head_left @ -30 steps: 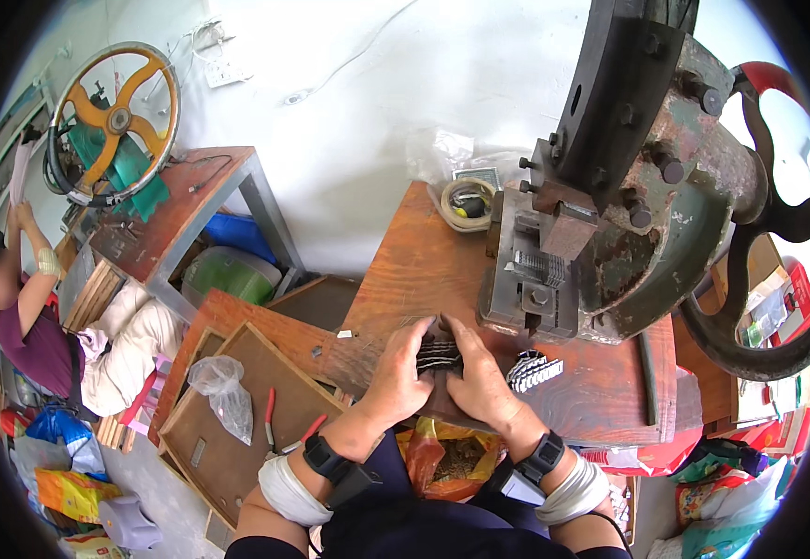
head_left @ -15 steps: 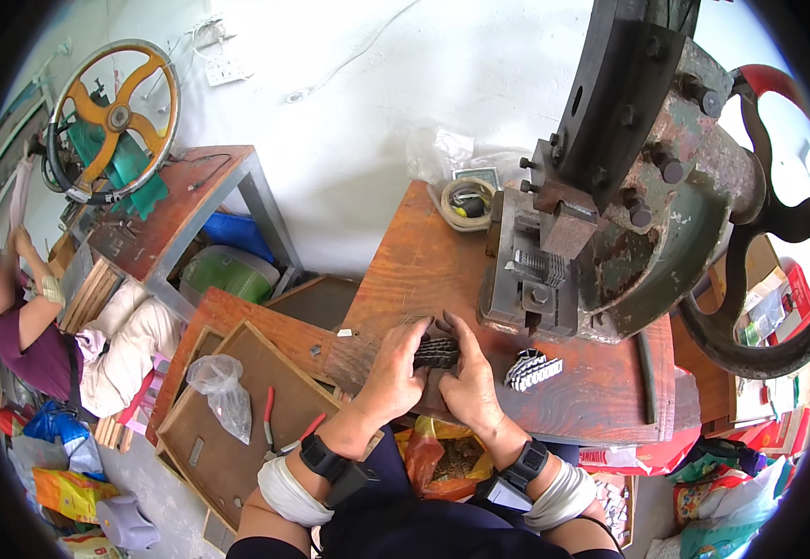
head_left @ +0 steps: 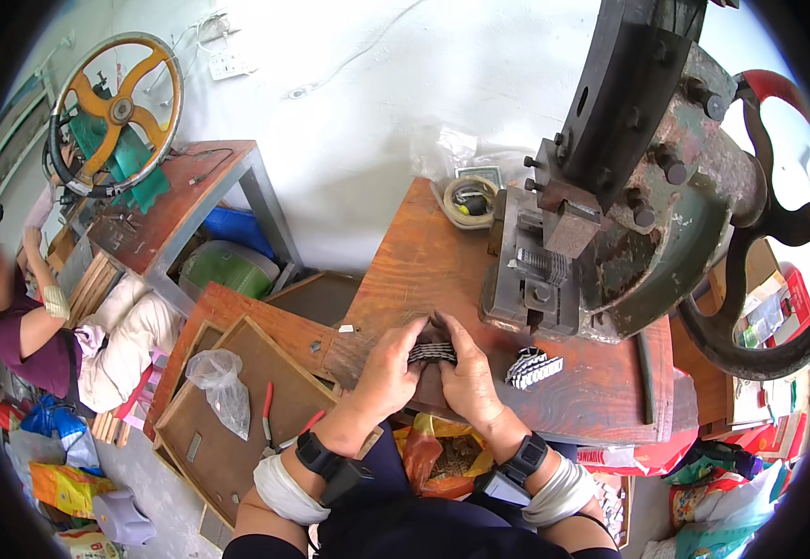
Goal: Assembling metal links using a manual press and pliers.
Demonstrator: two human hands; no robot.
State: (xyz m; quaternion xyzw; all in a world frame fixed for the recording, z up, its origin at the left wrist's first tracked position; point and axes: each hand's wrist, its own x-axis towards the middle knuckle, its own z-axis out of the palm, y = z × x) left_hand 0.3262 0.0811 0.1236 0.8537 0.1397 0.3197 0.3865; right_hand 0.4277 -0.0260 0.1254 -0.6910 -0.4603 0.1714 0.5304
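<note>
My left hand and my right hand face each other over the near edge of the wooden bench. Between them they press a small stack of thin, dark metal strips with bright edges. Fingertips nearly meet at its far side and the thumbs are on the near side. Right of my right hand, a loose pile of similar notched strips lies on the bench. Beyond it stands a hand press, whose die block carries a row of thin metal strips.
A dark bar lies at the bench's right. Left are wooden trays with a clear plastic bag and red-handled pliers. A tape roll sits behind. Far left, a person in purple sits by another wheel press.
The strip stack between my hands now sits more level, with its bright edges showing more clearly, and my fingertips have drawn closer together. The other person's raised arms have shifted.
</note>
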